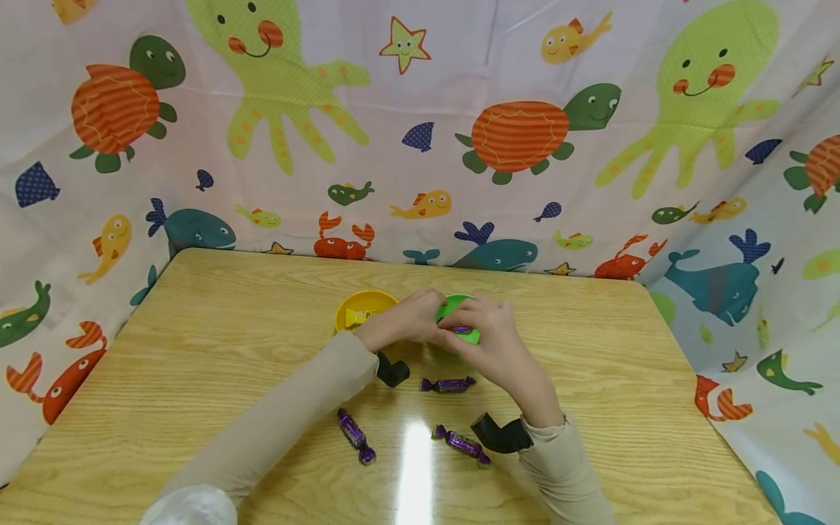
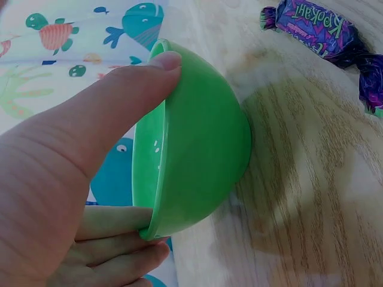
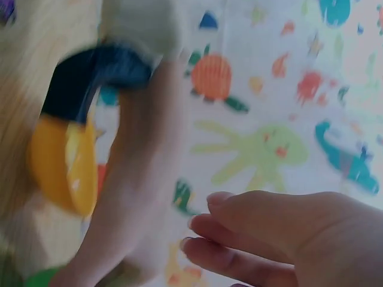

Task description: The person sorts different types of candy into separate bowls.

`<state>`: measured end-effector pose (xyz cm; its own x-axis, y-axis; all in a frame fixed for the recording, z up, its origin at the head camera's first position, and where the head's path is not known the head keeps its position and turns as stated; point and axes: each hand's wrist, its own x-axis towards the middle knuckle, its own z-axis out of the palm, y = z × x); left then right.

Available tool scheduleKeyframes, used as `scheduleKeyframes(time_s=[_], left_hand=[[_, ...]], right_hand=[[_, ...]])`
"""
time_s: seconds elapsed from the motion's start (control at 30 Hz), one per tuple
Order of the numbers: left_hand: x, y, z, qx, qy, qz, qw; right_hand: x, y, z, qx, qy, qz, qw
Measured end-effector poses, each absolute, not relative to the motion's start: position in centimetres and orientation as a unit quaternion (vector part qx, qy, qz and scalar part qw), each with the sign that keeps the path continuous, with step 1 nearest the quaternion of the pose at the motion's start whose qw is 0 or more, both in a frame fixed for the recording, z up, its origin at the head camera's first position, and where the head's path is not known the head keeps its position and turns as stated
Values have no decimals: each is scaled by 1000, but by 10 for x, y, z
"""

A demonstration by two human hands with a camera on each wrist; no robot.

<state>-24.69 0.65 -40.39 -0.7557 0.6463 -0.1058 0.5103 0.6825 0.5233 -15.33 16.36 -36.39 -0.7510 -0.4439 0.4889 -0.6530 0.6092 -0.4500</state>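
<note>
My left hand (image 1: 413, 315) grips the rim of a green bowl (image 2: 200, 143), thumb on the near side and fingers inside the opening. In the left wrist view the bowl stands tilted in the picture. Over the same bowl my right hand (image 1: 488, 339) hovers, thumb and fingers loosely bent, with no object seen between the fingertips (image 3: 221, 200). Through the gap under it a purple-wrapped candy (image 1: 462, 329) shows against the bowl's green inside. Another purple candy (image 1: 448, 385) lies on the table just in front of the bowl. Both hands partly cover the bowl.
Left of the green bowl stands a yellow bowl (image 1: 340, 313) with a yellow-wrapped piece (image 1: 357, 318) in it. Two more purple candies (image 1: 354, 437) (image 1: 461, 446) lie nearer on the wooden table (image 1: 216, 350). A patterned curtain (image 1: 407, 95) hangs behind.
</note>
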Motion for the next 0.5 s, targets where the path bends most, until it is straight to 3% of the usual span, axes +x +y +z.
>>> scheduleKeyframes(time_s=[0.3,0.5], left_hand=[[-247,5,-404,313,912,225,139],[-245,7,-403,284,917,228,162]], right_hand=[[-120,133,-352,384,-864,280,164],[-99,105,-360,420,-875,205,126]])
